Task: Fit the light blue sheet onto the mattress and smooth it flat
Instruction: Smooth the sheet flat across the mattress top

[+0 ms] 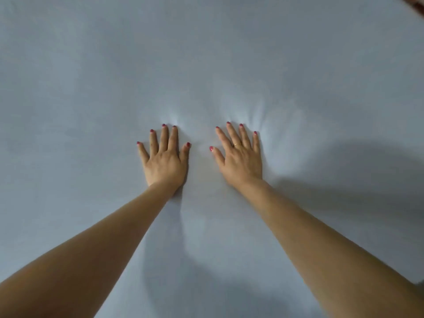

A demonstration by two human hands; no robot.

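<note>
Now both palms flat on the light blue sheet (206, 65), which fills the view; left hand (164, 160) and right hand (241, 157) side by side, fingers straight and spread. Faint creases fan from fingertips. Best: sweep outward, even pressure, no bunching.

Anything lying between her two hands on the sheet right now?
Nothing but bare sheet. In the head view the left hand and right hand press flat, fingers spread, on the light blue sheet; only faintly creased fabric lies between the thumbs.
</note>
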